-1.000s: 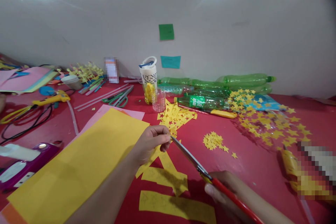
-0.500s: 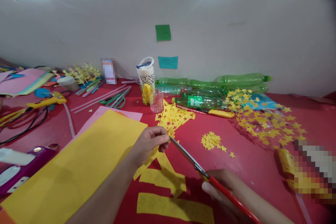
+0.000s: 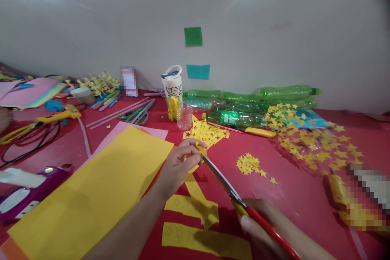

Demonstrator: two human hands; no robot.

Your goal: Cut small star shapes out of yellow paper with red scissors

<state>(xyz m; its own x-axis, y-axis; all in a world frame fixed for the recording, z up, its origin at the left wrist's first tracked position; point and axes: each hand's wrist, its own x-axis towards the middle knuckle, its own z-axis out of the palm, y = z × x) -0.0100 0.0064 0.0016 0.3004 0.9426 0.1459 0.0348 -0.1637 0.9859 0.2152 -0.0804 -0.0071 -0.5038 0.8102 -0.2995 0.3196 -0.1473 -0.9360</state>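
Note:
My left hand is pinched on a small piece of yellow paper just above the red table. My right hand is wrapped round the red handles of a pair of scissors. The blades are nearly together and their tip meets the yellow piece at my left fingertips. Yellow paper strips lie on the table under both hands. A large yellow sheet lies to the left of my left arm.
Piles of cut yellow stars and star-punched scraps lie beyond my hands. Green plastic bottles, a cup and a clear jar stand by the grey wall. A glue gun, cables and green scissors lie at left.
My left hand has lifted a little and brought the yellow piece up against the scissor tip. The right hand and scissors have barely shifted.

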